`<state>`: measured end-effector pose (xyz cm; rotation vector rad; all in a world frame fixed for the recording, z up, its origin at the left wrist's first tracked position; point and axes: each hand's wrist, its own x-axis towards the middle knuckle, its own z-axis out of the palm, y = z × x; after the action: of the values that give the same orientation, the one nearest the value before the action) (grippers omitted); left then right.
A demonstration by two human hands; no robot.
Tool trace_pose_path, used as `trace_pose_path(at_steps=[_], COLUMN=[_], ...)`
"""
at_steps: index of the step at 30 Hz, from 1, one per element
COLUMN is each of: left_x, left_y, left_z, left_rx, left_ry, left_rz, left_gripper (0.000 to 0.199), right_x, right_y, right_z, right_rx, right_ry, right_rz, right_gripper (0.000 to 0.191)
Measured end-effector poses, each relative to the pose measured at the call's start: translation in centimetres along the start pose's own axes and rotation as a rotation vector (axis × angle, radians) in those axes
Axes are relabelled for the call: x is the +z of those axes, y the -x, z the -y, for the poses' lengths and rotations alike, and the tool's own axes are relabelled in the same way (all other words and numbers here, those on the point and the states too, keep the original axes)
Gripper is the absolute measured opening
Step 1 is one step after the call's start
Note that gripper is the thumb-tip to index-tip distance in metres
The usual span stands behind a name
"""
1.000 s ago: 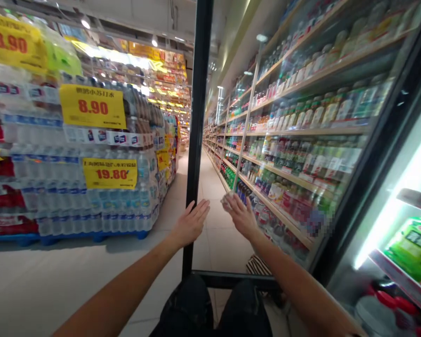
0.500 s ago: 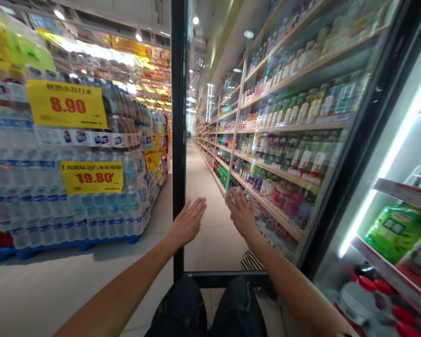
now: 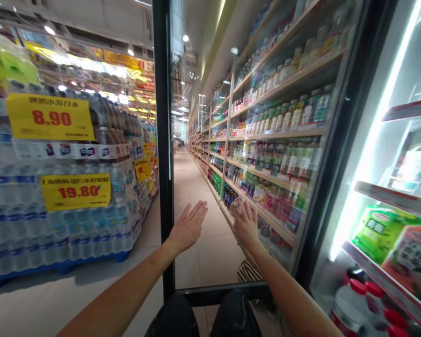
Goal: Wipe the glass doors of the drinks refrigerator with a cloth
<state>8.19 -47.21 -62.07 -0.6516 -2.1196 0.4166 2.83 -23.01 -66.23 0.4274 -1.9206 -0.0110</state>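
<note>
A black-framed glass door (image 3: 163, 154) stands in front of me. My left hand (image 3: 188, 227) is at the glass near the door's left upright, with its fingers stretched out and nothing in it. Farther right, my right hand (image 3: 246, 222) has bent fingers around a pale, crumpled piece of material (image 3: 236, 207) against the glass. The material is blurred, and the fingers partly cover it. Bottle shelves (image 3: 277, 133) show in the glass behind my right hand.
Wrapped bottle packs (image 3: 80, 224) on a blue pallet (image 3: 66, 267) are at the left, with yellow price signs (image 3: 51, 117). Lit cooler shelves (image 3: 389, 199) at the right hold green bags (image 3: 379, 231) and red-capped bottles (image 3: 351, 299). My knees are beneath the door's lower edge.
The view has turned slightly right, so the door and bottle packs appear farther left. My right hand has shifted right across the glass, still with the pale material. My left hand remains outstretched.
</note>
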Motion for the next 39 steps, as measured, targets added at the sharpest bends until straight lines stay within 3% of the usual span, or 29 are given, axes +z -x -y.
trace_pose_path(at_steps=[2, 4, 8, 11, 13, 16, 19, 21, 24, 27, 29, 32, 34, 36, 39], left_x=[-0.3, -0.6, -0.7, -0.2, 0.1, 0.2, -0.1, -0.4, -0.4, -0.1, 0.2, 0.3, 0.2, 0.1, 0.3], left_y=[-1.2, -2.2, -3.1, -3.1, -3.2, -3.9, -5.0, -5.6, -6.1, -6.1, -6.0, -5.9, -6.0, -6.1, -6.2], left_z=[0.0, -0.2, -0.8, -1.0, -1.1, -1.4, -2.1, -2.5, -2.7, -2.3, -2.1, -2.2, -2.6, -2.9, -3.1], left_rx=[-0.009, -0.02, -0.008, 0.024, 0.025, 0.02, 0.021, 0.021, 0.011, -0.015, -0.024, -0.037, -0.055, -0.069, -0.08], left_ry=[0.007, 0.01, 0.004, 0.001, 0.006, 0.023, 0.046, 0.055, 0.05, 0.031, 0.024, 0.027, 0.033, 0.039, 0.037], left_rz=[0.002, 0.0, -0.021, -0.03, -0.033, -0.042, -0.04, -0.034, -0.028, -0.023, -0.021, -0.016, -0.014, -0.022, -0.036], left_gripper=[0.057, 0.057, 0.057, 0.056, 0.056, 0.054, 0.055, 0.055, 0.056, 0.055, 0.055, 0.056, 0.057, 0.057, 0.057], right_x=[-0.5, -0.8, -0.2, 0.3, 0.1, -1.0, -1.5, -1.3, -0.5, -0.1, -0.3, -0.8, -1.0, -1.0, -0.8], right_y=[-2.9, -4.1, -0.1, 3.3, 3.3, 0.6, -1.6, -1.5, 0.1, 1.1, 1.0, 0.2, -0.4, -0.9, -1.3], right_z=[-0.9, -1.3, -1.1, -2.7, -4.8, -7.9, -8.3, -7.0, -4.9, -5.8, -8.1, -11.5, -12.2, -11.1, -8.1], right_rx=[0.12, 0.154, -0.031, -0.092, -0.019, 0.256, 0.44, 0.383, 0.141, 0.058, 0.188, 0.518, 0.647, 0.617, 0.368], right_ry=[0.015, 0.015, -0.002, 0.006, 0.02, 0.053, 0.057, 0.047, 0.021, 0.016, 0.026, 0.029, 0.029, 0.032, 0.021], right_rz=[-0.047, -0.059, -0.003, 0.05, 0.062, -0.005, -0.083, -0.078, -0.007, 0.015, -0.024, -0.141, -0.2, -0.182, -0.065], right_gripper=[0.053, 0.055, 0.054, 0.051, 0.054, 0.057, 0.056, 0.055, 0.056, 0.054, 0.053, 0.056, 0.057, 0.057, 0.057])
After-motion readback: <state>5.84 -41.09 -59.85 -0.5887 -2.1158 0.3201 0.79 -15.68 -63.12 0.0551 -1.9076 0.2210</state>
